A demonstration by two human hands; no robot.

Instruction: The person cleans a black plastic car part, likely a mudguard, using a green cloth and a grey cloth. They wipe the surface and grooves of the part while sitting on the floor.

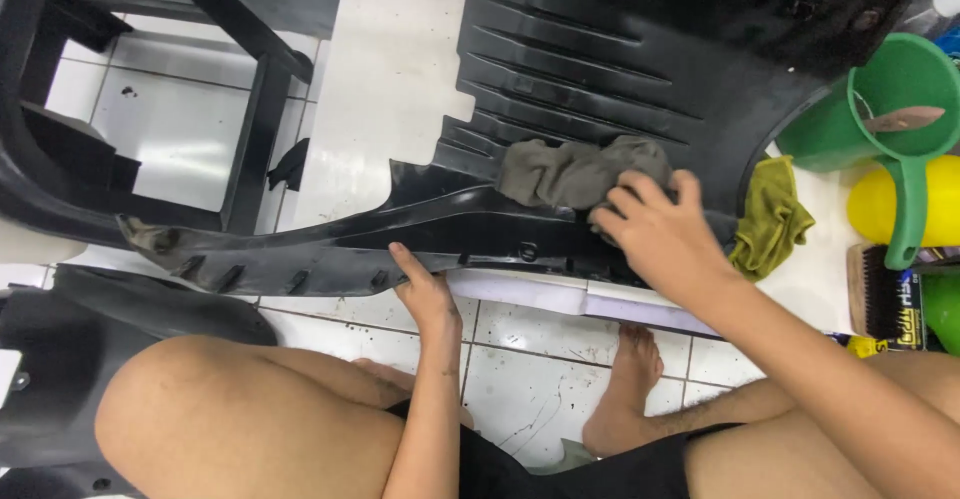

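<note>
Nearest the camera, bare knees and a bare foot rest on the speckled white tiled floor, so the person crouches low over the work. The left hand steadies the near edge of the large black ribbed plastic vehicle panel, its fingers extended flat against the rim and gripping nothing. If that brace slips, the panel could slide on the smooth tile. Just beyond, the right hand presses the crumpled grey-brown cloth on the panel's ribbed surface, its fingers curled loosely over the cloth's right end; hard rubbing could catch the fabric on the mounting tabs. Farther right lie an olive-green rag, a green plastic dipper and a yellow rounded object, all close enough for an elbow to knock.
</note>
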